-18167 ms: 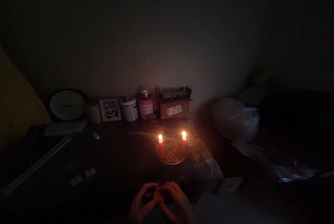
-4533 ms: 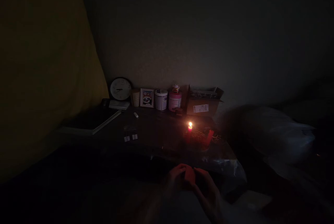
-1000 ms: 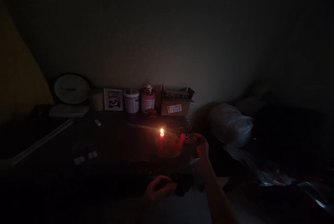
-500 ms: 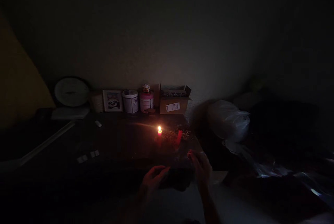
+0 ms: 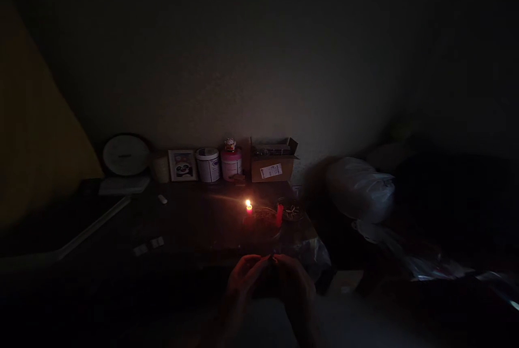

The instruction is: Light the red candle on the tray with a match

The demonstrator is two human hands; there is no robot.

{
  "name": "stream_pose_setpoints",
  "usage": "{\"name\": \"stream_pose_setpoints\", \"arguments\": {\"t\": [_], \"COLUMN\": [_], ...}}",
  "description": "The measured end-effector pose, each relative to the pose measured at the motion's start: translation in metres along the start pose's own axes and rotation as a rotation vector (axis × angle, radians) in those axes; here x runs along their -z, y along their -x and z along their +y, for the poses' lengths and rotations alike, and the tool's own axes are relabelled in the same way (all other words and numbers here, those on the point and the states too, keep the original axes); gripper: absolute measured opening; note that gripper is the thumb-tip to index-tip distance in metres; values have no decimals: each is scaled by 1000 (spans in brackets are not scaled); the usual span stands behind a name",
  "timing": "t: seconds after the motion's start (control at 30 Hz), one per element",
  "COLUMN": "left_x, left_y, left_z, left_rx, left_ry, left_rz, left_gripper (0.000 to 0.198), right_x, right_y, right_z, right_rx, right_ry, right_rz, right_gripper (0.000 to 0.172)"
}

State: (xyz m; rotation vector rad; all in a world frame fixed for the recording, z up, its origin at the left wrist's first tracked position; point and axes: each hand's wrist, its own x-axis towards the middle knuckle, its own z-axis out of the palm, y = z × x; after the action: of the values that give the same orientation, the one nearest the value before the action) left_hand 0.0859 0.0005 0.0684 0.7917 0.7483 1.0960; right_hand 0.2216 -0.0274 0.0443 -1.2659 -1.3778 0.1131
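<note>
- A small dark object [image 5: 270, 282] sits between the two hands at the near edge of the table [image 5: 194, 223], low in the middle of the view. It is too dim to name more exactly.
- The left hand [image 5: 244, 279] is curled around the object's left side, gripping it.
- The right hand [image 5: 299, 284] is closed too. Its bent fingers meet the left fingertips above the object, and the dark hides whether they pinch anything.
- Both forearms come up from the bottom edge with the backs of the hands facing the camera.
- Just beyond the hands lies a crumpled clear plastic bag [image 5: 313, 251].
- Further in stands a round bowl [image 5: 261, 225] with a lit red candle [image 5: 248, 209] at its left rim and an unlit red candle [image 5: 279, 214] at its right.
- A smaller dish [image 5: 292, 212] of pale sticks sits just beside the unlit candle.
- Small white pieces [image 5: 148, 244] lie well to the left on the dark tabletop.
- Along the wall [image 5: 259, 78] stand a clock [image 5: 125, 154], a panda picture frame [image 5: 183, 165], a white tin [image 5: 208, 165], a pink tin [image 5: 231, 163] and an open cardboard box [image 5: 272, 167].
- A white plastic bag [image 5: 359, 188] rests to the right of the table.
- A yellow cloth [image 5: 36, 137] fills the left side. The flame is the only light in the room.
</note>
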Motion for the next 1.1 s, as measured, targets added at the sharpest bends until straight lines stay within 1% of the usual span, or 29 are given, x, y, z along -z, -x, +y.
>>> {"name": "stream_pose_setpoints", "arguments": {"t": [0.13, 0.23, 0.3, 0.37, 0.4, 0.47, 0.5, 0.57, 0.6, 0.67, 0.7, 0.8, 0.9, 0.97, 1.03, 1.1], "left_x": [2, 4, 4, 2, 0, -3, -5, -5, -4, 0, 2, 6, 3, -1, -3, -1], "left_y": [-6, -13, -17, -17, -16, -11, -8, -3, -2, -2, -3, -7, -4, 0, 2, 0], "left_z": [-5, -7, -7, -5, -4, 0, 2, 4, 5, 3, 2, -1, -1, 2, 2, 0], "left_rx": [-31, -39, -47, -66, -71, -83, -90, -107, -114, -123, -126, -134, -126, -111, -99, -94], "left_ry": [0, 27, 54, 67, 61, 24, 3, -38, -65, -111, -124, -120, -89, -62, -55, -62], "left_rz": [28, 61, 61, 54, 57, 60, 51, 21, 9, 16, 28, 53, 24, 3, -2, 6], "left_gripper": [22, 25, 28, 30, 30, 27, 25, 22, 21, 21, 21, 21, 20, 20, 20, 19], "right_x": [6, 17, 24, 27, 26, 20, 16, 9, 8, 9, 11, 14, 9, 4, 1, 2], "right_y": [-4, -6, -5, -3, -3, -5, -7, -14, -17, -21, -21, -17, -9, -5, -5, -7], "right_z": [-2, -16, -27, -33, -31, -19, -10, 9, 16, 24, 24, 12, -3, -9, -10, -11], "right_rx": [44, 71, 129, 232, 278, 329, 340, 317, 283, 188, 137, 8, -55, -40, 26, 95], "right_ry": [69, 47, 26, 41, 69, 165, 218, 305, 312, 271, 232, 116, 12, -39, -55, -33], "right_rz": [46, 90, 107, 98, 67, -4, 3, 126, 193, 256, 264, 240, 176, 114, 62, 62], "right_gripper": [18, 17, 17, 21, 24, 23, 20, 22, 22, 20, 19, 19, 18, 17, 17, 17]}}
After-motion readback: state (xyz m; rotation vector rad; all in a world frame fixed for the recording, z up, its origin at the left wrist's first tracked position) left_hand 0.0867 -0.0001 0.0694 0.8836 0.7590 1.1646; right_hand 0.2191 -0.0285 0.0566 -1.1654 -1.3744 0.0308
